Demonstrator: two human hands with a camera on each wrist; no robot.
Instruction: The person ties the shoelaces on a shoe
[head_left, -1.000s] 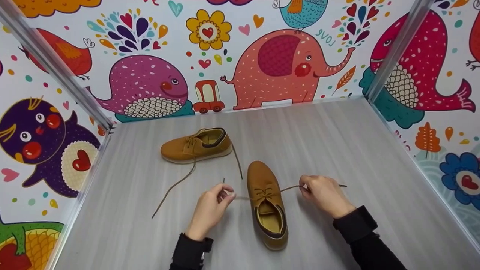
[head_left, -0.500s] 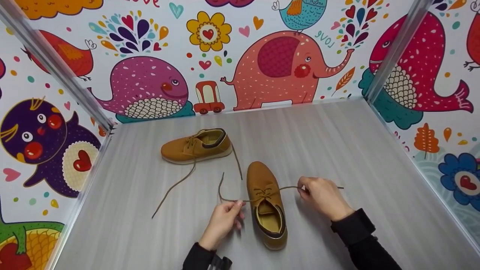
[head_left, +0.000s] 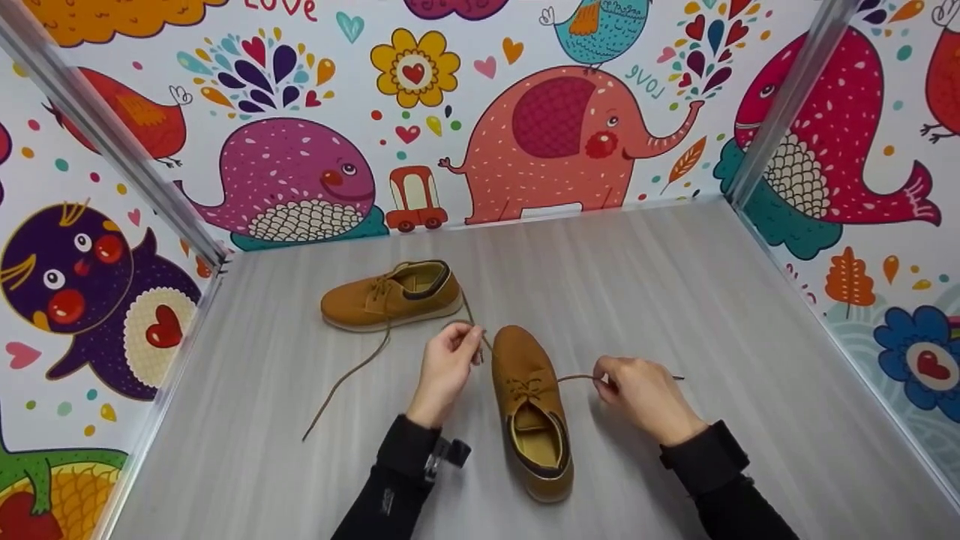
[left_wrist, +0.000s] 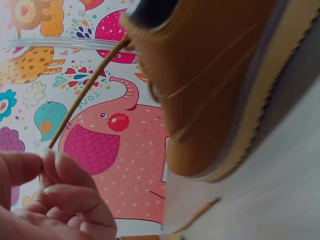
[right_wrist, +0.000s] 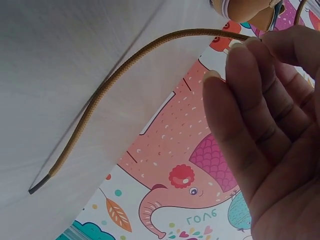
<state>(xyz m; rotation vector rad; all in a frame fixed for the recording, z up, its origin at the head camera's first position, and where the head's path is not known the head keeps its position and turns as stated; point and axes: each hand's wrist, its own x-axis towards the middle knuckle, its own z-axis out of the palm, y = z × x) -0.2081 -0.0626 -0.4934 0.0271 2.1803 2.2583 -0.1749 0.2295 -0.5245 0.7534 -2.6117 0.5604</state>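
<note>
A flat, pale grey surface [head_left: 660, 277] is marked with faint streaks like wood grain. Two tan shoes are carried by it, both rested on their soles. The farther shoe [head_left: 375, 304] is set left of centre, its toe pointed left. The nearer shoe [head_left: 531, 405] is placed to the right, well apart, its toe pointed away. One lace end [head_left: 358, 367] of the farther shoe is laid in a loose curve toward the near left; its other lace end [left_wrist: 200, 214] is partly hidden in the head view.
</note>
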